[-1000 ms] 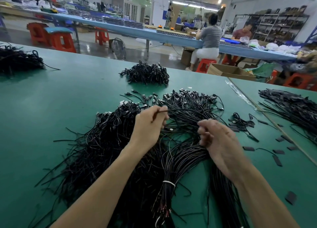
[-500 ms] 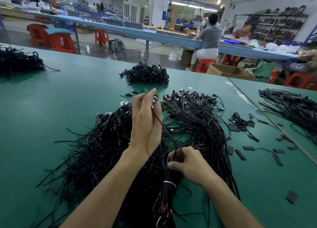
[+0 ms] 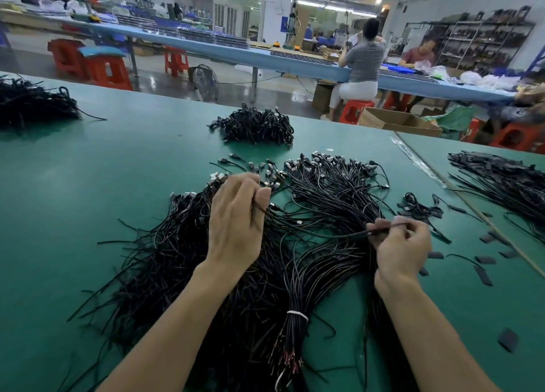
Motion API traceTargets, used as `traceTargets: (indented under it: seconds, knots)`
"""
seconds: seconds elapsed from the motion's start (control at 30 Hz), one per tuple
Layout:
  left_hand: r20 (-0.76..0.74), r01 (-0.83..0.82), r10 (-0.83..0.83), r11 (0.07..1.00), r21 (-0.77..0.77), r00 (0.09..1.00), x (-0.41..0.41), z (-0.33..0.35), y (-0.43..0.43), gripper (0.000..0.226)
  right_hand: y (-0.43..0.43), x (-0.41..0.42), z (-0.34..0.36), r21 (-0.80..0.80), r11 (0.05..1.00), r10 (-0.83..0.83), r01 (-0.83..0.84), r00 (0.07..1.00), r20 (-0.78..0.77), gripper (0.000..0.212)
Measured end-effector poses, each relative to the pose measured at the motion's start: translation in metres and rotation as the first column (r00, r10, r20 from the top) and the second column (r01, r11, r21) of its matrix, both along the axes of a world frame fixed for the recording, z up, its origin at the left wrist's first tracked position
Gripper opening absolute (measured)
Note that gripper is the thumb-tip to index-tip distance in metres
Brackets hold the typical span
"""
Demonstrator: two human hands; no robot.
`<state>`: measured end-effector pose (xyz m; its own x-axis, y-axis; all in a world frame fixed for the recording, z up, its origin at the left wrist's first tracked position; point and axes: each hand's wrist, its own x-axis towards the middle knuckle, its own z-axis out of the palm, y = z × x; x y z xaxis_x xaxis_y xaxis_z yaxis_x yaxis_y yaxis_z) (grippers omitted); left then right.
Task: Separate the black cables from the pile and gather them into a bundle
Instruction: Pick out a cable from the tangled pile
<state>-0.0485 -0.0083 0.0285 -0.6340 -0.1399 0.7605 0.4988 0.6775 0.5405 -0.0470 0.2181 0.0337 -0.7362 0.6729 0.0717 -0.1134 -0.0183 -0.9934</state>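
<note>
A large pile of black cables (image 3: 330, 194) with metal plugs lies spread over the green table (image 3: 88, 185) in front of me. Part of it is tied with a white band into a bundle (image 3: 296, 315) near the front edge. My left hand (image 3: 236, 223) hovers over the pile's middle and pinches one black cable (image 3: 309, 228) between thumb and fingers. That same cable runs to my right hand (image 3: 401, 244), which pinches its other end with curled fingers, just right of the pile.
A smaller heap of black cables (image 3: 253, 126) lies farther back, another heap (image 3: 32, 102) at far left, and a third heap (image 3: 507, 182) beyond a table seam at right. Loose black sleeves (image 3: 483, 273) scatter at right. People sit at a blue bench behind.
My right hand has moved up and to the right from the bundle's neck, drawing a cable out. My left hand has lowered and closed on that cable.
</note>
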Motion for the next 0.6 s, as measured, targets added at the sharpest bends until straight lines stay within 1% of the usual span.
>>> traceTargets:
  seconds: [0.03,0.07,0.1,0.13,0.17,0.2,0.23,0.3,0.33,0.4,0.43,0.47,0.5,0.53,0.57,0.6]
  knots:
    - [0.0,0.009,-0.009,1.0,0.002,1.0,0.001,-0.001,-0.001,0.061,0.004,-0.001,0.0,0.098,0.995,-0.02,0.015,0.999,0.043,0.018]
    - [0.002,0.012,-0.012,1.0,-0.011,1.0,0.001,-0.002,-0.002,0.061,0.007,0.001,0.0,0.265,0.964,-0.008,-0.032,0.989,0.149,0.018]
    - [0.018,0.019,-0.018,0.999,-0.042,1.0,0.002,-0.003,-0.002,0.057,0.009,0.002,-0.004,0.417,0.897,0.021,-0.146,0.956,0.291,0.023]
    - [0.048,0.024,-0.02,0.995,-0.092,0.999,0.001,-0.003,-0.001,0.05,0.01,0.003,-0.009,0.522,0.804,0.039,-0.284,0.902,0.431,0.036]
    - [0.079,0.019,-0.006,0.987,-0.161,0.997,0.001,-0.004,0.0,0.045,0.01,0.005,-0.012,0.546,0.748,0.044,-0.378,0.849,0.527,0.053]
    - [0.102,0.002,0.023,0.971,-0.239,0.995,0.001,-0.005,0.001,0.041,0.007,0.008,-0.013,0.533,0.746,0.047,-0.4,0.829,0.558,0.065]
    - [0.121,-0.025,0.066,0.948,-0.316,0.99,0.0,-0.006,0.002,0.039,0.003,0.012,-0.012,0.524,0.77,0.047,-0.365,0.851,0.524,0.074]
    - [0.173,-0.069,0.161,0.894,-0.444,0.972,-0.001,-0.008,0.005,0.036,-0.008,0.02,-0.005,0.533,0.817,0.026,-0.22,0.937,0.348,0.083]
    - [0.207,-0.064,0.185,0.873,-0.483,0.961,-0.001,-0.01,0.006,0.035,-0.017,0.026,0.0,0.581,0.798,0.016,-0.161,0.969,0.247,0.081]
    - [0.258,-0.029,0.192,0.85,-0.526,0.947,-0.001,-0.012,0.008,0.034,-0.033,0.036,0.008,0.725,0.687,0.057,-0.041,0.998,0.002,0.07]
    - [0.279,-0.001,0.18,0.842,-0.539,0.943,0.0,-0.012,0.009,0.035,-0.041,0.04,0.012,0.791,0.611,0.103,0.03,0.988,-0.117,0.06]
    - [0.296,0.032,0.156,0.839,-0.543,0.942,0.0,-0.011,0.012,0.037,-0.047,0.043,0.017,0.843,0.534,0.168,0.067,0.968,-0.184,0.05]
    - [0.303,0.069,0.118,0.839,-0.54,0.946,0.002,-0.008,0.016,0.039,-0.053,0.046,0.022,0.893,0.447,0.251,0.058,0.95,-0.188,0.044]
    - [0.306,0.111,0.068,0.84,-0.531,0.95,0.003,-0.004,0.019,0.041,-0.059,0.048,0.025,0.938,0.346,0.322,0.009,0.938,-0.128,0.042]
    - [0.306,0.153,0.019,0.836,-0.527,0.952,0.004,0.0,0.021,0.044,-0.065,0.049,0.027,0.967,0.246,0.361,-0.067,0.932,-0.028,0.043]
    - [0.288,0.183,-0.027,0.829,-0.529,0.957,0.004,0.003,0.022,0.043,-0.069,0.051,0.027,0.975,0.164,0.363,-0.149,0.928,0.081,0.047]
